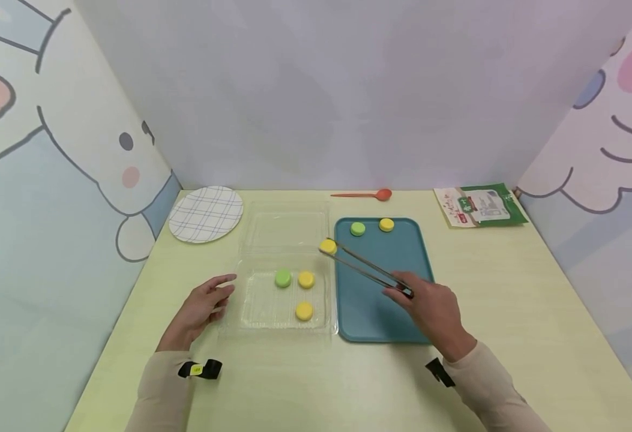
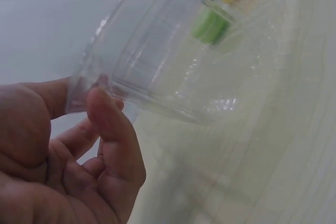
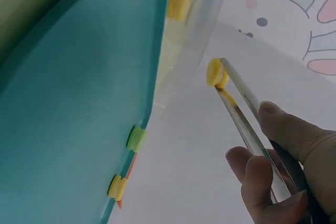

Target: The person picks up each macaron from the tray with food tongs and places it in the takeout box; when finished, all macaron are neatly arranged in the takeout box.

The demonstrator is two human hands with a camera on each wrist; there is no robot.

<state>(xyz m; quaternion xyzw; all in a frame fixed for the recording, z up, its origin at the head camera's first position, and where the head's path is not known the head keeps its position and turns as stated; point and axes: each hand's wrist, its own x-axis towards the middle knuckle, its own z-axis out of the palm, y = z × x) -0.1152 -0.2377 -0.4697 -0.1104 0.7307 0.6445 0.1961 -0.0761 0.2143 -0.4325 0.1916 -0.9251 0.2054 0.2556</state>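
Observation:
In the head view my right hand [image 1: 434, 309] grips metal tongs [image 1: 370, 264]. Their tips pinch a yellow macaron [image 1: 328, 246], held up between the tray's left edge and the clear container. The right wrist view shows this yellow macaron [image 3: 214, 73] side-on at the tips. My left hand [image 1: 202, 306] is at the left side of the clear plastic container [image 1: 261, 324], and the left wrist view shows thumb and finger pinching its rim [image 2: 79, 90]. Inside the container lie a green macaron [image 1: 283, 278] and two yellow macarons, one [image 1: 306, 279] beside the green, another [image 1: 303, 311] nearer me.
The container's lid [image 1: 285, 231] lies folded back behind it. A blue tray [image 1: 372, 321] holds a green macaron [image 1: 358, 228] and a yellow macaron [image 1: 386, 224] at its far end. Farther back are a checked plate [image 1: 206, 214], a red spoon [image 1: 383, 194] and a green-and-white packet [image 1: 480, 206].

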